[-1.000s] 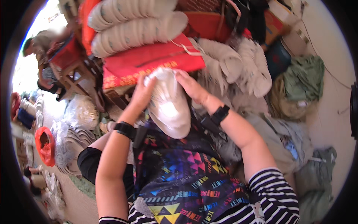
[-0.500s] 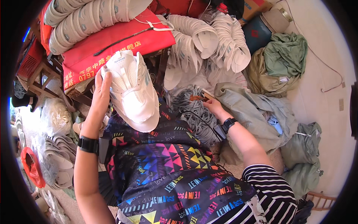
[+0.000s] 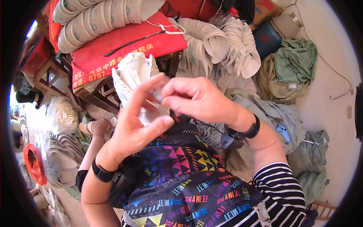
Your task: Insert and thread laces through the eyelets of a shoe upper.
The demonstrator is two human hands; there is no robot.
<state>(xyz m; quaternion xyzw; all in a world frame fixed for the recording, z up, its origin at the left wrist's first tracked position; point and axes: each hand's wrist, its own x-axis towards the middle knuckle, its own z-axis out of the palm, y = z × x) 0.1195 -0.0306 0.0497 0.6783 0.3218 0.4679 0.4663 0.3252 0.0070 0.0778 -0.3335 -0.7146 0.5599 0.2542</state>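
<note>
My left hand (image 3: pixel 138 125) is raised in front of the white shoe upper (image 3: pixel 133 70), its thumb and fingers apart and the fingertips blurred. Beside it my right hand (image 3: pixel 198 99) is closed in a pinch, close to the left fingertips. A small greyish bit shows between the two hands, too blurred to name. The shoe upper, with its mesh tongue and pale toe, rests toe toward me over my patterned apron (image 3: pixel 181 159), partly hidden behind the left hand. Below my right wrist lies a pile of grey shoelaces (image 3: pixel 211 131), mostly covered by the forearm.
Stacked shoe uppers (image 3: pixel 106 22) lie on a red bag (image 3: pixel 128 49) on the wooden table ahead. More nested uppers (image 3: pixel 238 47) stand to its right. Grey-green sacks (image 3: pixel 293 68) line the right wall. At left are a wooden stool (image 3: pixel 53 73), plastic bags (image 3: pixel 60 117) and insoles (image 3: pixel 66 159).
My left hand has let go of the shoe upper and moved right in front of it. My right hand has come up from the shoelace pile to meet it, now pinched.
</note>
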